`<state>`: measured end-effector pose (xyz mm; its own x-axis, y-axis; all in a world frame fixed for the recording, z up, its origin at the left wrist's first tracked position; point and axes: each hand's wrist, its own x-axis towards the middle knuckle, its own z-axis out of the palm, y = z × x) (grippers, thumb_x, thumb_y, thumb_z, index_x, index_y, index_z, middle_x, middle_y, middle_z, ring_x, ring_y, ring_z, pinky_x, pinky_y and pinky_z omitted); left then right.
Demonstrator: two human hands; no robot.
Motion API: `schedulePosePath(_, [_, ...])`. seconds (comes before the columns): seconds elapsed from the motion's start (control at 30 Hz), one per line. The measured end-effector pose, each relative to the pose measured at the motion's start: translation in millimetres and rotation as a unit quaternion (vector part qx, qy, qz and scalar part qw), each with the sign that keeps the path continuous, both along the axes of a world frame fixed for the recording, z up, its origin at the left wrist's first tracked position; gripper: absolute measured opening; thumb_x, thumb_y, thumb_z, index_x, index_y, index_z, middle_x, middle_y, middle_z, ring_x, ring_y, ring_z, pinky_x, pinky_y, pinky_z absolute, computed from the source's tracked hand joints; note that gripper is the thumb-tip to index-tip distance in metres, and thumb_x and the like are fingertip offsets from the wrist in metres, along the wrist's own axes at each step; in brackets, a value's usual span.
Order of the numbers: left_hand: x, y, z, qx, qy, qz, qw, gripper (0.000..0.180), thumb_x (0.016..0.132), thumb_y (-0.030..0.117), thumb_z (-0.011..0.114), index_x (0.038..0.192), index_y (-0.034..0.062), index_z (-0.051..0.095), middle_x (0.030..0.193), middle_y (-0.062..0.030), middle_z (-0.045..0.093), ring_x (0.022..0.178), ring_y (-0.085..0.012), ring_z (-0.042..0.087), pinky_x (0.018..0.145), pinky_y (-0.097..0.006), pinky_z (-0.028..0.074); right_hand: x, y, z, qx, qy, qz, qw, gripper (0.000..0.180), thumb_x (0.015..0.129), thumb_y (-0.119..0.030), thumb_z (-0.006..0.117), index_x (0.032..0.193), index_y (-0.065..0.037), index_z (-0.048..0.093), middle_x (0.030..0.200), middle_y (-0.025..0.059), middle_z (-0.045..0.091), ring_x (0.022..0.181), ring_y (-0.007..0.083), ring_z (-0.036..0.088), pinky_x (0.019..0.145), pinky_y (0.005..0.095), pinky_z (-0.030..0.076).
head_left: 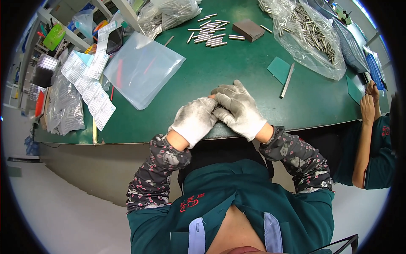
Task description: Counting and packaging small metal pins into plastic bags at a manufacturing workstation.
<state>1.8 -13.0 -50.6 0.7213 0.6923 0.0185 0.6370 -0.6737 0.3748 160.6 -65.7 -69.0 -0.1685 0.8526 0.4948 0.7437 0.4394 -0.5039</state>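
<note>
Head view: both gloved hands meet at the near edge of the green counter point(237, 67). Left hand point(195, 120) is curled, fingers closed in toward the right hand; can't tell what it grips, the fingertips are hidden. Right hand point(239, 109) lies over the left one's fingertips, fingers bent and touching them; whether it pinches anything is also hidden. No part visible between them.

Nearest things on the counter: clear plastic bag point(141, 70) lying flat, left of the hands and a bit further back. Flat metal strip point(287, 80) to the right of the hands, beside a small green sheet point(278, 69). Loose pile of short metal rods point(210, 34) at the far middle, well apart from the hands. Dark block point(248, 29) just right of that pile. Big clear bag full of rods point(306, 36) at the far right. Another bag of rods point(169, 12) at the far edge, left of centre.

Paper label sheets point(91, 86) hang over the left end of the counter. Blue basket point(353, 48) at the far right edge. A second person's hand point(367, 109) rests at the right rim of the counter.
</note>
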Motion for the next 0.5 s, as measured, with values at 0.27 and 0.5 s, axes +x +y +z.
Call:
schedulePosePath(0.27, [-37.8,-71.5,6.1,-0.271,-0.270,0.028,0.924,0.012,0.077,0.004,0.055,0.087,0.0025,0.063,0.085,-0.0082,0.062,0.079,-0.0180,0.060,0.074,-0.029,0.048,1.6,-3.3,-6.0,-0.032,0.030,0.002,0.999,0.017,0.064,-0.017,0.064,0.077,-0.007,0.062,0.089,0.0094,0.060,0.087,0.0289,0.053,0.080,0.0389,0.042])
schedulePosePath(0.5, [-12.6,-82.3,-47.1,-0.783,-0.468,0.029,0.408,0.062,0.086,0.052,0.048,0.129,0.0083,0.039,0.127,-0.0123,0.045,0.113,-0.0256,0.048,0.091,-0.042,0.043,-9.9,-34.6,3.7,-0.069,0.040,0.068,0.994,0.021,0.064,-0.022,0.066,0.078,-0.006,0.062,0.089,0.0100,0.060,0.088,0.0300,0.054,0.079,0.0401,0.043])
